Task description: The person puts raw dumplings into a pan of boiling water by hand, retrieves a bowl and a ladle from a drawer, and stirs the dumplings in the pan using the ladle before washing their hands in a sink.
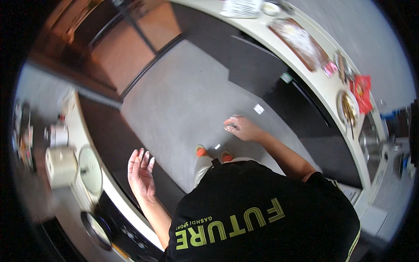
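My left hand (140,173) is raised beside the left counter, palm turned up and fingers slightly spread, holding nothing. White powder coats its fingertips. Over the floor in front of my body is my right hand (244,127), its fingers loosely curled with a gap to the thumb. It also carries white residue, and I see nothing held in it. Left of my left hand, a round pale lid or plate (90,170) stands near a cream appliance (61,167). A frying pan (96,226) with pale contents sits on the black cooktop (126,226).
On the right counter (322,88) lies a brown board (299,44) covered in white powder. Nearby are a pink packet (329,68), a red bag (362,93), a bowl of food (347,106) with chopsticks and a sink (371,144). Paper scraps (258,109) lie on the grey floor.
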Demonstrator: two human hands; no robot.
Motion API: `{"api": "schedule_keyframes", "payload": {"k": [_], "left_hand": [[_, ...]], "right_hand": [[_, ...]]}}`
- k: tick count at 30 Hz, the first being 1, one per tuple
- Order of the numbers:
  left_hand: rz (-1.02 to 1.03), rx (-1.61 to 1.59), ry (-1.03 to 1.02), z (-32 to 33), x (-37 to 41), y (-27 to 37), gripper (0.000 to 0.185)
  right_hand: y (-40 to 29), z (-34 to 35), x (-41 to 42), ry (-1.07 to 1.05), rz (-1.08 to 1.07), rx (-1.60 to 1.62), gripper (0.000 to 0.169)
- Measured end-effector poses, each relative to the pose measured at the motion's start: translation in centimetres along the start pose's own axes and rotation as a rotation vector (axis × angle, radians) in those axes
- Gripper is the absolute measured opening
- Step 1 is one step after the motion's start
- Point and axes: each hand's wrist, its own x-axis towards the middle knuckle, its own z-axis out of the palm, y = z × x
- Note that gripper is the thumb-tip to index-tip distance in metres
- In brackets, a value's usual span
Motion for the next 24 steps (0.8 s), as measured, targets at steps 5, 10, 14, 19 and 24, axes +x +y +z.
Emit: {"api": "schedule_keyframes", "payload": {"k": [5,10,14,19,24], "left_hand": [[-0.144,0.211,-0.210,11.7,5.9,-3.8,0.032],[-0.276,0.273,-0.482,23.8,11.1,-9.2,0.035],[-0.377,0.225,-0.621,31.4,14.8,-13.7,0.029],[-0.509,0.174,-0.682,38.9,18.3,-17.3,0.023],[-0.554,0.242,-0.674,42.9,22.3,-19.5,0.021]], "right_hand": [[2.9,-6.0,-4.5,0.188,0.259,0.143,0.028],[7.9,-13.4,-5.7,0.421,0.315,-0.021,0.027],[10.8,-21.9,-2.0,0.480,0.399,-0.102,0.036],[16.4,-31.3,3.7,0.419,0.369,-0.463,0.040],[21.3,-37.8,11.0,0.306,0.486,-0.567,0.049]]}}
